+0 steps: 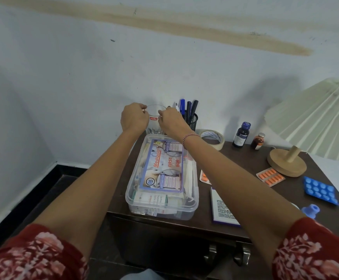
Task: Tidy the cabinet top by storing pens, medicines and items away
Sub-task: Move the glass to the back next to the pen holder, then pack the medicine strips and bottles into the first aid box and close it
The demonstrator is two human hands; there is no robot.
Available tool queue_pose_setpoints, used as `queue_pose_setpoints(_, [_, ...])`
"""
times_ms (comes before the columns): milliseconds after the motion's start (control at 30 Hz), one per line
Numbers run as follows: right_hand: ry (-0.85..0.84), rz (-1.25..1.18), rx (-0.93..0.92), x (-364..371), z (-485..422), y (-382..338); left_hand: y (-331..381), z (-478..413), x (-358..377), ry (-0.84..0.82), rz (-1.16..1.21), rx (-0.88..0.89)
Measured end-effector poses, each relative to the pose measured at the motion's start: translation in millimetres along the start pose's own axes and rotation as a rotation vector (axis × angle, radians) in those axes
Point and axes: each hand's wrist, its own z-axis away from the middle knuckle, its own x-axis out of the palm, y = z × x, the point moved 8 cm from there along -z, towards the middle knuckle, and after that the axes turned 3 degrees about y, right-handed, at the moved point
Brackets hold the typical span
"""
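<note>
**A:** Hand status?

**B:** Both are on the clear glass [154, 113], right behind the first aid box [162, 176], at the wall. Left hand [134, 118] is curled round its left side near the rim. Right hand [170, 122] pinches the right rim with its fingertips. The glass is upright, red "cello" sticker facing the camera. There are small bits in the bottom, can't tell what.

**A:** Pens?

**B:** Pens [186, 108] stand in a black mesh cup [193, 121] behind the box's far right corner, partly hidden by the right hand.

**A:** Meds?

**B:** All are right of the box on the cabinet top [245, 160].
- The tape roll [213, 138] is nearest, at the back.
- The dark bottle [241, 134] and amber bottle [258, 141] stand further right, both upright.
- One orange blister strip [270, 176] lies beside the lamp base [286, 162].
- A second orange strip [204, 176] is just beside the box wall, half under the right forearm.
- The blue blister pack [320, 190] is farthest right.

**A:** Box?

**B:** The lid is on and the label faces up.
</note>
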Motion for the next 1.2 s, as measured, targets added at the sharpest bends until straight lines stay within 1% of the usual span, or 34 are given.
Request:
queue_pose_setpoints(33, [0.009, 0.046, -0.03, -0.1, 1.4, -0.9, 2.6, 4.7, 0.8, -0.006, -0.034, 0.031])
queue_pose_setpoints(133, [0.119, 0.143, -0.14, -5.4, 10.9, -6.3, 10.0, 22.5, 3.4, -0.027, -0.162, 0.165])
queue_pose_setpoints(200, [0.149, 0.173, -0.21, -4.2, 18.8, -8.8, 12.6, 35.7, 9.5, -0.084, -0.253, 0.249])
queue_pose_setpoints(267, [0.164, 0.185, -0.22, -2.8, 24.7, -6.5, 12.8, 43.1, 14.6, -0.133, -0.319, 0.289])
queue_pose_setpoints(400, [0.24, 0.208, -0.255, -8.4, 27.8, -11.0, 18.3, 44.2, 11.3, -0.136, -0.366, 0.309])
queue_pose_setpoints(533, [0.099, 0.195, -0.269, 4.9, 22.7, -17.2, 17.7, 44.6, 11.0, -0.149, -0.37, 0.291])
queue_pose_setpoints(600, [0.07, 0.188, -0.244, 9.5, 20.7, -13.8, 16.6, 45.4, 12.2, -0.154, -0.392, 0.303])
queue_pose_setpoints(867, [-0.059, 0.191, -0.215, 14.0, 11.6, -4.5, 18.2, 43.9, 23.1, -0.259, -0.442, 0.303])
queue_pose_setpoints(933, [-0.106, 0.125, -0.206, 12.0, 12.6, -5.6, 17.5, 45.0, 21.2, -0.292, -0.428, 0.272])
queue_pose_setpoints(967, [-0.102, 0.071, -0.197, 8.0, 14.2, -6.9, 17.3, 46.6, 19.1, -0.3, -0.412, 0.252])
queue_pose_setpoints(1033, [-0.019, -0.048, -0.17, -7.5, 19.8, -8.4, 20.2, 52.2, 13.0, -0.268, -0.369, 0.235])
queue_pose_setpoints(1100, [0.119, -0.162, -0.127, -29.4, 28.7, -4.1, 28.6, 63.6, 5.2, -0.227, -0.33, 0.233])
queue_pose_setpoints(1200, [0.306, -0.278, 0.028, -60.9, 46.5, 21.2, 48.0, 88.7, -11.1, -0.163, -0.318, 0.248])
